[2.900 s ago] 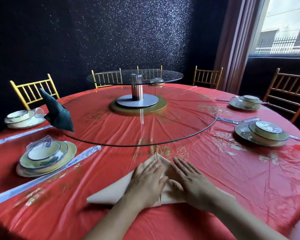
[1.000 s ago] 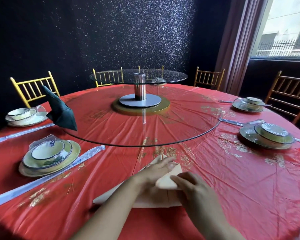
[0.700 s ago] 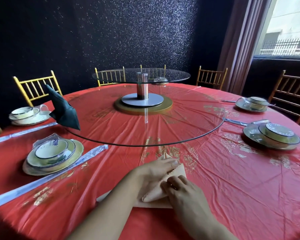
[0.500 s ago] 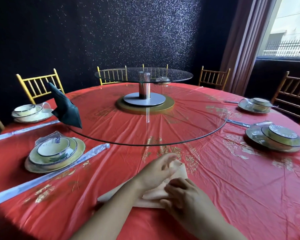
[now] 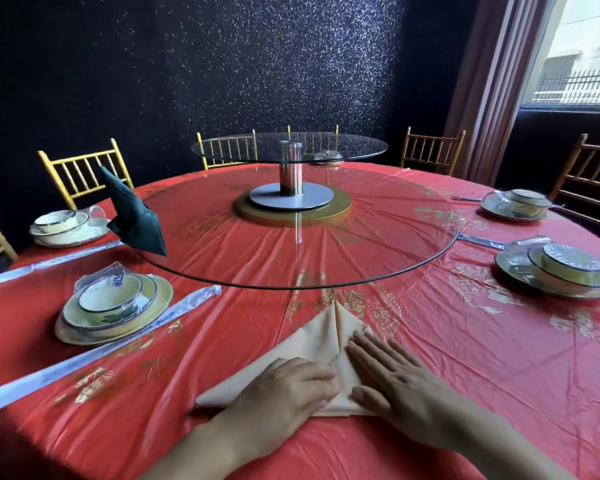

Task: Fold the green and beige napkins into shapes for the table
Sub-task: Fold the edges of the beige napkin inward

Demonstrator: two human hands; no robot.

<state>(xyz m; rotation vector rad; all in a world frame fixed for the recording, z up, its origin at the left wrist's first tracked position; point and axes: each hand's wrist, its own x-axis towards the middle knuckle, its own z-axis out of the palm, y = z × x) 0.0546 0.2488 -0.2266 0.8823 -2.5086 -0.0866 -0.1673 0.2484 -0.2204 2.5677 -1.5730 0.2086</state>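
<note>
hands press beige napkin (image 5: 319, 337) on red desk (image 5: 465, 358)
left hand (image 5: 284, 393) and right hand (image 5: 399, 382) lie flat on it near the front edge, fingers (image 5: 371, 351) straight; green napkin (image 5: 136, 220) stands folded on the turntable (image 5: 378, 237).

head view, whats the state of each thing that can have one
beige napkin, folded to a point, lying flat
green napkin, folded, standing upright
left hand, flat, pressing the beige napkin
right hand, flat, pressing the beige napkin
near-left bowl set, stacked, plastic-wrapped
</note>
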